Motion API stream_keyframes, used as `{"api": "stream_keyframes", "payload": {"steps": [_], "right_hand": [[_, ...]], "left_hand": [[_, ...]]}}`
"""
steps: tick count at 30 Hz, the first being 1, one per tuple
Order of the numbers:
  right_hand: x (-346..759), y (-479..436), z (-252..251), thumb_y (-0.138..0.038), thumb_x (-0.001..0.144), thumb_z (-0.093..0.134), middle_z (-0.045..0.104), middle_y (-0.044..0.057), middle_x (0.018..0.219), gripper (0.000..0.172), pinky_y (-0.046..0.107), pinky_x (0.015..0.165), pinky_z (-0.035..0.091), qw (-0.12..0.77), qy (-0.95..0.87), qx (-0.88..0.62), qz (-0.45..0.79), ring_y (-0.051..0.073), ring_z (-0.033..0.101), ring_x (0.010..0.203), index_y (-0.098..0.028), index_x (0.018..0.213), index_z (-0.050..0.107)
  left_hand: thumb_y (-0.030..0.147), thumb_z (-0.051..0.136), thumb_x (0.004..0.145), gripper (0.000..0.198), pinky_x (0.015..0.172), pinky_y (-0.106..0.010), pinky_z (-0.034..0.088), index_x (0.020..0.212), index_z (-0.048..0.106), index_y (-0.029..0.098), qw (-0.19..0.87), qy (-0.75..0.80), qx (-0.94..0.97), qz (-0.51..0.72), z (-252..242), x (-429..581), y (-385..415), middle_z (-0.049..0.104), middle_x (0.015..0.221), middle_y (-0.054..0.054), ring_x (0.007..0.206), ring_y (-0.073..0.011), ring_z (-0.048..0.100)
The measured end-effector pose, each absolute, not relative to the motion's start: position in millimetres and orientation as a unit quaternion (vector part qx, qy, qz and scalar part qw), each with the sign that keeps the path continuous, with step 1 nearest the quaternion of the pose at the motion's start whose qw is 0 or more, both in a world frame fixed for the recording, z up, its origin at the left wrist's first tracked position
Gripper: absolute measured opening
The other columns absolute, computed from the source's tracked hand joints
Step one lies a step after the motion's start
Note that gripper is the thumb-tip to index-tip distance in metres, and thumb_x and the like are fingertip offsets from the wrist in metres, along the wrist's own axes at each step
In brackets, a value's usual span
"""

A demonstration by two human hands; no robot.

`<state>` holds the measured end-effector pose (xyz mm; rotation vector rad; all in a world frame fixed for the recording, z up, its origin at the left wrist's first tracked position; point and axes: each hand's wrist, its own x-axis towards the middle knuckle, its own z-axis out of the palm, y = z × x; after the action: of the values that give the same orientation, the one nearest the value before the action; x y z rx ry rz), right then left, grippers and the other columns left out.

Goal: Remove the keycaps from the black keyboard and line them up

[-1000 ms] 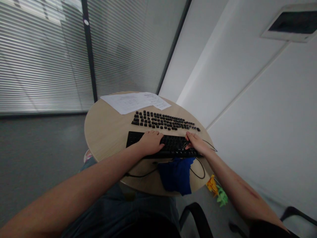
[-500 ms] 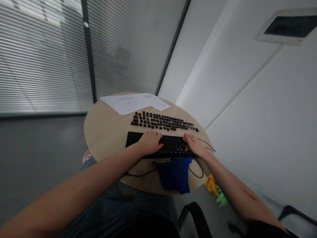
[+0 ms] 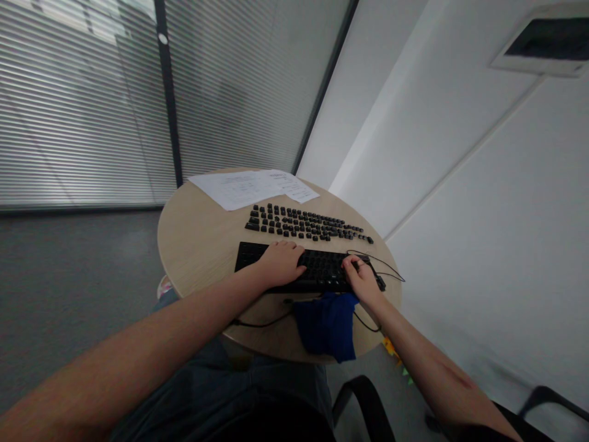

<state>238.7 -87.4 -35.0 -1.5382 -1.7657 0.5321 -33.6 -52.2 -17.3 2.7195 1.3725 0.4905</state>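
A black keyboard (image 3: 317,267) lies near the middle of the round table. My left hand (image 3: 281,263) rests flat across its left half, fingers stretched toward the far edge and thumb apart. Over the right part, my right hand (image 3: 359,275) has thumb and fingers brought together in a pinch. What sits between those fingertips is too small to make out. Beyond the keyboard, loose black keycaps (image 3: 304,224) stand in several rows. A crumpled blue cloth (image 3: 326,325) lies against the keyboard's near side.
Printed paper sheets (image 3: 248,187) cover part of the table's (image 3: 197,245) far side. A thin black cable (image 3: 391,270) loops to the right of the keyboard, and another (image 3: 264,324) runs left of the cloth. A chair armrest (image 3: 363,402) is below, a white wall (image 3: 460,245) to the right.
My right hand has shifted slightly right and down over the keyboard, uncovering its right end. My left hand stays in place. The view has shifted a little.
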Motion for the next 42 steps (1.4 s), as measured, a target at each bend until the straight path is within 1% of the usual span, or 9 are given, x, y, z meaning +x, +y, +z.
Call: {"api": "stream_keyframes", "payload": {"steps": [5, 9, 16, 20, 22, 28, 34, 37, 42], "right_hand": [[233, -90, -38, -0.052, 0.096, 0.04, 0.056, 0.001, 0.064, 0.035, 0.03, 0.059, 0.041, 0.378, -0.694, -0.599, 0.128, 0.02, 0.053, 0.06, -0.025, 0.079, 0.054], [228, -95, -37, -0.05, 0.097, 0.039, 0.058, 0.002, 0.065, 0.034, 0.03, 0.063, 0.042, 0.384, -0.692, -0.604, 0.095, 0.022, 0.056, 0.063, -0.025, 0.081, 0.054], [222, -97, -37, -0.048, 0.097, 0.038, 0.06, 0.004, 0.067, 0.033, 0.031, 0.065, 0.042, 0.367, -0.703, -0.606, 0.069, 0.023, 0.059, 0.067, -0.024, 0.085, 0.056], [227, -95, -46, -0.05, 0.1, 0.034, 0.055, 0.001, 0.063, 0.038, 0.029, 0.06, 0.04, 0.42, -0.675, -0.601, 0.085, 0.019, 0.053, 0.06, -0.024, 0.078, 0.051], [230, -93, -52, -0.052, 0.1, 0.033, 0.055, 0.001, 0.064, 0.04, 0.028, 0.058, 0.04, 0.444, -0.658, -0.601, 0.093, 0.018, 0.052, 0.059, -0.024, 0.077, 0.05], [233, -92, -58, -0.055, 0.099, 0.036, 0.053, 0.0, 0.066, 0.039, 0.027, 0.054, 0.04, 0.471, -0.635, -0.6, 0.121, 0.017, 0.05, 0.058, -0.024, 0.08, 0.05], [229, -90, -52, -0.063, 0.097, 0.035, 0.035, -0.007, 0.054, 0.042, 0.027, 0.049, 0.041, 0.569, -0.557, -0.573, 0.195, 0.014, 0.037, 0.045, -0.026, 0.076, 0.04], [228, -89, -51, -0.062, 0.096, 0.041, 0.035, -0.007, 0.055, 0.041, 0.027, 0.049, 0.042, 0.585, -0.545, -0.558, 0.222, 0.013, 0.037, 0.046, -0.026, 0.077, 0.04], [226, -88, -51, -0.063, 0.095, 0.042, 0.034, -0.007, 0.056, 0.04, 0.027, 0.049, 0.042, 0.603, -0.532, -0.547, 0.232, 0.013, 0.037, 0.046, -0.026, 0.079, 0.04]], "left_hand": [[0.045, 0.058, 0.089, 0.043, 0.1, -0.048, 0.045, 0.121, 0.063, 0.018, 0.03, 0.443, 0.881, 0.164, -18, -34, -52, 0.066, 0.123, -0.015, 0.114, -0.0332, 0.06], [0.045, 0.058, 0.089, 0.042, 0.1, -0.048, 0.044, 0.121, 0.063, 0.018, 0.031, 0.446, 0.88, 0.162, -17, -34, -52, 0.066, 0.123, -0.015, 0.116, -0.0338, 0.059], [0.045, 0.057, 0.09, 0.042, 0.1, -0.048, 0.043, 0.122, 0.063, 0.017, 0.028, 0.445, 0.882, 0.156, -17, -33, -53, 0.066, 0.124, -0.015, 0.117, -0.0338, 0.058], [0.045, 0.057, 0.09, 0.043, 0.1, -0.048, 0.044, 0.122, 0.063, 0.017, 0.027, 0.444, 0.881, 0.161, -18, -33, -52, 0.066, 0.123, -0.015, 0.117, -0.034, 0.059], [0.045, 0.057, 0.09, 0.043, 0.1, -0.047, 0.044, 0.122, 0.063, 0.017, 0.027, 0.443, 0.881, 0.162, -17, -34, -52, 0.066, 0.123, -0.015, 0.116, -0.0334, 0.059], [0.044, 0.058, 0.09, 0.043, 0.102, -0.048, 0.043, 0.123, 0.063, 0.017, 0.036, 0.449, 0.879, 0.156, -14, -33, -53, 0.065, 0.125, -0.015, 0.119, -0.034, 0.058], [0.044, 0.059, 0.089, 0.042, 0.101, -0.048, 0.043, 0.122, 0.063, 0.018, 0.043, 0.449, 0.878, 0.158, -14, -32, -53, 0.065, 0.125, -0.015, 0.119, -0.0346, 0.058], [0.045, 0.059, 0.09, 0.044, 0.102, -0.048, 0.043, 0.123, 0.063, 0.018, 0.04, 0.448, 0.879, 0.157, -13, -32, -53, 0.065, 0.125, -0.015, 0.119, -0.0341, 0.058], [0.045, 0.058, 0.09, 0.043, 0.102, -0.047, 0.043, 0.123, 0.063, 0.017, 0.037, 0.449, 0.88, 0.151, -12, -33, -53, 0.066, 0.125, -0.015, 0.119, -0.0335, 0.058]]}}
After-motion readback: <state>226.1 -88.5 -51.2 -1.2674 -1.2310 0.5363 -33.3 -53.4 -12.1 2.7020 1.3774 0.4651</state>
